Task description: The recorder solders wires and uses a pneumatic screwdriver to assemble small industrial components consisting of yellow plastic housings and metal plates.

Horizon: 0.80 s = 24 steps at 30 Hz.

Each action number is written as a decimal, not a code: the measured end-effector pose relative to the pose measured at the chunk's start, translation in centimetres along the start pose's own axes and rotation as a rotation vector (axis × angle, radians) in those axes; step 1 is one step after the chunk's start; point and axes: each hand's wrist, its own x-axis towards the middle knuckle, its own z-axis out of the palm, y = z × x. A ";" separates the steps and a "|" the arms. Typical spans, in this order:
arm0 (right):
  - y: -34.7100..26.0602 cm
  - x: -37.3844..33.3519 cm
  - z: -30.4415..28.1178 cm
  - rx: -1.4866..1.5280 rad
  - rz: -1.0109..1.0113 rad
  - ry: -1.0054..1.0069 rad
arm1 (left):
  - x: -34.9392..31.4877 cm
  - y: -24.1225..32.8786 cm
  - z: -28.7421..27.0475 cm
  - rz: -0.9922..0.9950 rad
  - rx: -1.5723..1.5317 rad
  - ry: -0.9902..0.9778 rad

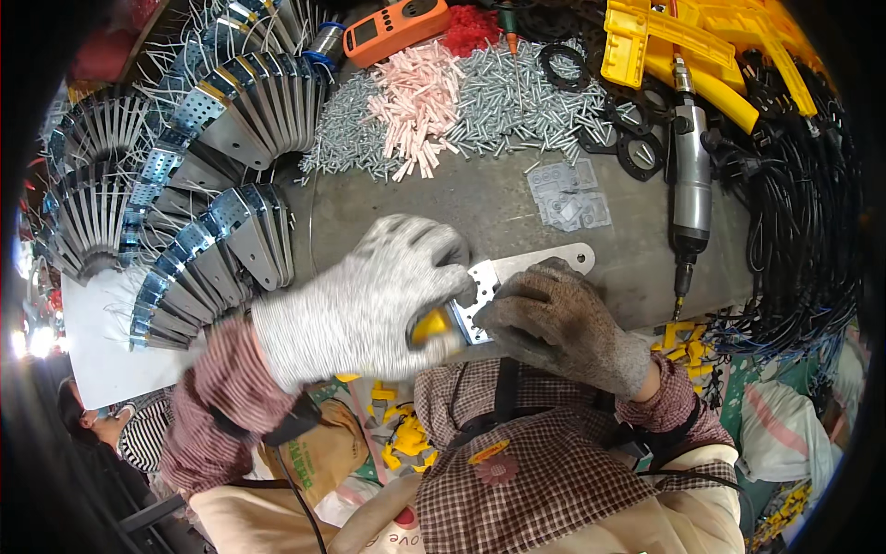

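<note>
A flat metal bracket (546, 259) lies between my two hands, its rounded end with one hole pointing to the right. Toward its left end is a perforated face (482, 283), with a blue edge below. My left hand (388, 291), in a pale glove smeared by motion, curls its fingers round the bracket's left end. Between its thumb and fingers shows a yellow piece (430, 326), partly hidden. My right hand (563, 319), in a dark brown-grey glove, is closed on the bracket from the right. Its fingertips cover whatever lies beneath them.
Stacked metal brackets (245, 102) fan out at left. Screws (517, 97) and pink sleeves (415, 102) are heaped at the back, near an orange meter (397, 32). At right lie a power screwdriver (690, 175), yellow holders (664, 42) and black cables (794, 212). Small clear bags (568, 194) lie mid-table.
</note>
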 end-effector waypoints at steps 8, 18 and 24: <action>-3.4 2.4 -0.1 -0.401 -0.023 -0.250 | -1.8 0.9 6.0 -0.133 0.077 0.373; -6.1 1.9 0.8 -0.381 0.095 -0.166 | -1.9 0.7 6.0 -0.110 -0.003 0.494; -3.0 0.8 -4.7 -0.515 0.377 0.317 | -2.2 0.7 7.1 -0.133 -0.040 0.638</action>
